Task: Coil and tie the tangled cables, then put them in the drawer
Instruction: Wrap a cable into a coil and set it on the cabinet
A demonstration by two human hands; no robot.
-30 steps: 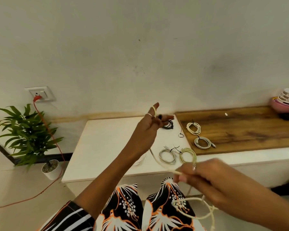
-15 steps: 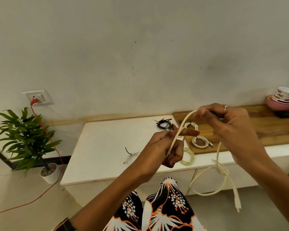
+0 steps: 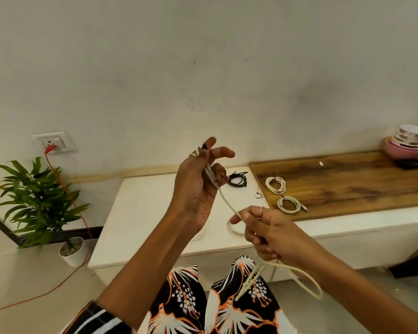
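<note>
wall [image 3: 203, 68]: off-white, fills upper half of frame
white cabinet top [image 3: 150, 213]: centre, below the hands
wooden counter [image 3: 348, 184]: right of centre, butts against the white top
potted plant [image 3: 36, 201]: lower left, under wall socket [image 3: 54, 142] with orange plug
stacked bowls [image 3: 407, 144]: far right edge, on the wood
left hand [image 3: 198, 184]: raised at centre, thumb pinching one end of cream cable [image 3: 228, 204] against the palm, index and middle fingers extended
right hand [image 3: 268, 231]: lower right of centre, fingers curled around same cable; slack loop hangs below it over the lap
coiled white cables [image 3: 288, 204]: two, on wood's left end
black cable bundle [image 3: 238, 180]: on white top, behind left hand
</note>
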